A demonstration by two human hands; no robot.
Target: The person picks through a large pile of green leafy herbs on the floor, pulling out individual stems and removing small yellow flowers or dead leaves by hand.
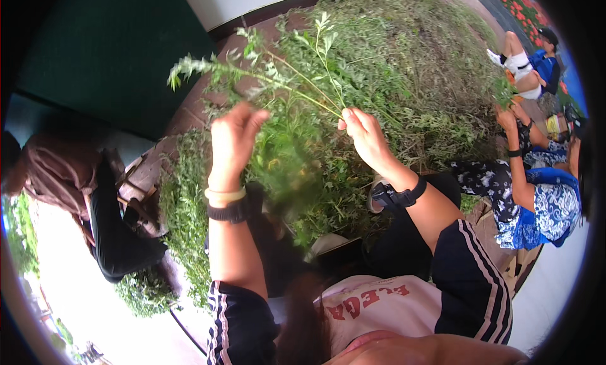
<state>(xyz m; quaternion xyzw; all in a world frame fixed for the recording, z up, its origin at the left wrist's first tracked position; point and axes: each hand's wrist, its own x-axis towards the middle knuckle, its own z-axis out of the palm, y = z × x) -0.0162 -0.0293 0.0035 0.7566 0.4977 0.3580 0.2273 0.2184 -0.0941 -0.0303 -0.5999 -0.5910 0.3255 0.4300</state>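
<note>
1. Nearest is the white shirt (420, 311) with red print, below both hands.
2. The right hand (369, 138) is pinched with its fingertips on the lower ends of leafy stems (290, 88).
3. From there, these stems spread leftward, above the left hand (232, 138).
4. The left hand is blurred, fingers bent; I cannot tell whether it holds something.
5. Beyond both hands lies a big heap of green plants (404, 68).

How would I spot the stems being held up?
Find the large heap of greenery. In front of it, the person's right hand pinches a few leafy stems together at one end. Unlike the tangled heap, they fan out separately.
</note>
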